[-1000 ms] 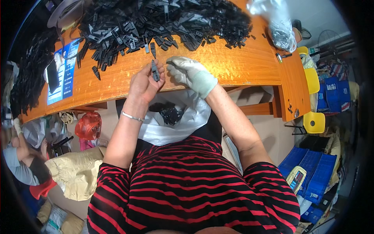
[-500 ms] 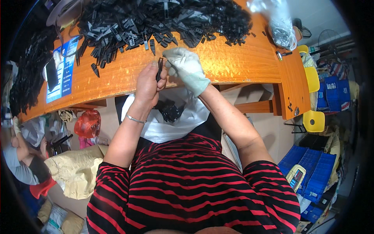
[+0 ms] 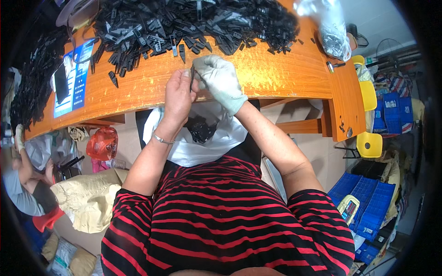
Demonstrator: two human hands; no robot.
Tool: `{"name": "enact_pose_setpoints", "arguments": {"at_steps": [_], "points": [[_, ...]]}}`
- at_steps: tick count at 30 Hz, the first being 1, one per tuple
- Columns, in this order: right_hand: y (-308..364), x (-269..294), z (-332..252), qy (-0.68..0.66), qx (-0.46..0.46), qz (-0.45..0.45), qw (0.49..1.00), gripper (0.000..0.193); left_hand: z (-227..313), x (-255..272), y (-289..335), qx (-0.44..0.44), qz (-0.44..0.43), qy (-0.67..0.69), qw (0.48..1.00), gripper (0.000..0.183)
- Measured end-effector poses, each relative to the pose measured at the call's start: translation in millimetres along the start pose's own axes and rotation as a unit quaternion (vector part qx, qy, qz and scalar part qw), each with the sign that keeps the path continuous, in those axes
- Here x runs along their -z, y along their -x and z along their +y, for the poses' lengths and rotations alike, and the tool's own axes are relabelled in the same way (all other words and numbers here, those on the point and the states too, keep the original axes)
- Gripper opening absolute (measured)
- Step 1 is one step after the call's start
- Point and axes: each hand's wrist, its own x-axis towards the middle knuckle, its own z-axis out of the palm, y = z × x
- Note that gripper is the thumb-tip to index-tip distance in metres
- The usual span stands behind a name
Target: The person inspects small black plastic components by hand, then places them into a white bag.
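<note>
While both hands work close together just above the near edge of the desk (image 3: 285,76), one slim black piece (image 3: 192,79) stands upright between them. Left hand (image 3: 179,94), bare, pinches it between thumb and fingers; one bracelet (image 3: 162,140) on that wrist. Right hand (image 3: 216,76), in a pale glove, has its fingers curled against the piece's upper end; cannot tell whether they grip it. A dark strip also runs down beside the glove, unclear if part of the same piece.

Counts. Held pieces: one seen for certain. Hands: two, fingertips nearly meeting. Below the near edge, in the lap: one white bag (image 3: 209,154), mouth wide, black pieces (image 3: 201,129) inside, too jumbled to count. Along the far edge: one big heap of black parts (image 3: 184,27), beyond counting. Loose in front of it: one pointed part (image 3: 182,53) directly ahead of the hands, and one dark wedge (image 3: 113,79) farther left. Toward the left end: a second dark heap (image 3: 37,83), and beside it one blue-and-white sheet (image 3: 79,87) with one dark flat rectangle (image 3: 61,83) on it. Near the far right corner: one clear plastic bag (image 3: 334,41). At the near right corner: a few small black bits (image 3: 342,126).
</note>
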Motion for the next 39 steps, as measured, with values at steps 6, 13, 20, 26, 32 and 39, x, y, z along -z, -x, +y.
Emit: {"name": "enact_pose_setpoints", "arguments": {"at_steps": [6, 13, 20, 26, 32, 39], "points": [[13, -2, -25, 0.257, 0.071, -0.008, 0.964, 0.025, -5, -3, 2, -0.026, 0.022, -0.029, 0.999, 0.022], [12, 2, -22, 0.497, 0.177, -0.078, 0.846, 0.021, -18, -2, 1, -0.04, 0.041, -0.01, 0.998, 0.023], [16, 2, -10, 0.55, 0.208, -0.087, 0.804, 0.02, -31, -9, 0, -0.028, 0.101, -0.046, 0.993, 0.028], [20, 13, -5, 0.532, 0.214, -0.092, 0.814, 0.019, -39, -6, -9, 0.006, 0.062, -0.09, 0.994, 0.028], [21, 22, -22, 0.46, 0.081, -0.077, 0.881, 0.024, -21, -15, -3, 0.023, 0.008, -0.054, 0.998, 0.026], [0, 65, -6, 0.437, 0.262, -0.182, 0.841, 0.033, -12, -8, 16, 0.045, -0.022, -0.072, 0.996, 0.027]]}}
